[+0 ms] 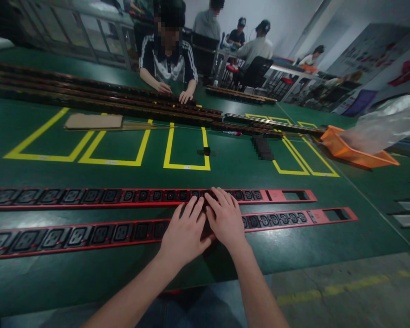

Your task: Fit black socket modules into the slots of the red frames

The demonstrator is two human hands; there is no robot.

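Two long red power strips (280, 195), set with black outlet sockets, lie roughly parallel on the green table. My left hand (183, 230) reaches across the nearer red power strip (351, 214), its fingers stretched and apart over the sockets of the farther one. Close beside it, my right hand (226, 217) also extends its fingers onto the farther strip. Both sets of fingertips seem to rest on that strip's sockets; whether a small part lies under them is hidden. The hands cover the middle of the nearer strip.
Yellow tape rectangles (187, 166) mark the green table (225, 177). Beyond them lie long dark strips (99, 98), a cardboard piece (94, 121) and a small black item (207, 151). An orange bin (358, 155) with clear plastic stands right. A co-worker (169, 64) sits opposite.
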